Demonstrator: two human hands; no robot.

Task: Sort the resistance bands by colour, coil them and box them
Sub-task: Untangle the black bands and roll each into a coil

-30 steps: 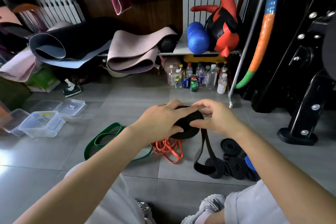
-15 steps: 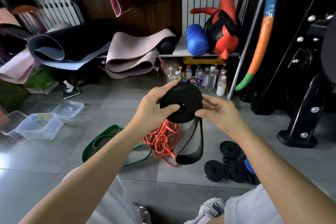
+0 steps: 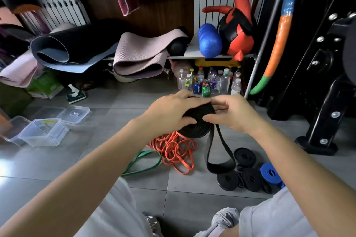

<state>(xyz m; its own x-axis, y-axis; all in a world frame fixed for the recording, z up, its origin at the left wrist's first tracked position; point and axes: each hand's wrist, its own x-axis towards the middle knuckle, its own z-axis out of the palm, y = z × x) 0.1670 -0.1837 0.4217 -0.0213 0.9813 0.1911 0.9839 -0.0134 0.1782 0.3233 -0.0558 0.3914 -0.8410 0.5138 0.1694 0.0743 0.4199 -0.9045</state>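
I hold a partly coiled black band above the floor with both hands. My left hand grips the coil from the left, thumb at its centre. My right hand pinches the coil's right edge. The band's loose tail hangs down in a loop. Under it lie tangled orange bands and a green band. Several finished black coils and a blue coil sit on the floor at the right. Clear plastic boxes stand at the left.
A box lid lies behind the boxes. Rolled mats and a shelf fill the back, with bottles and cans beneath. A black machine base stands at the right. My knees and shoe are at the bottom.
The coil has tipped from upright and facing me to lower and flatter between my hands. The hanging tail swung right and still dangles as a loop.
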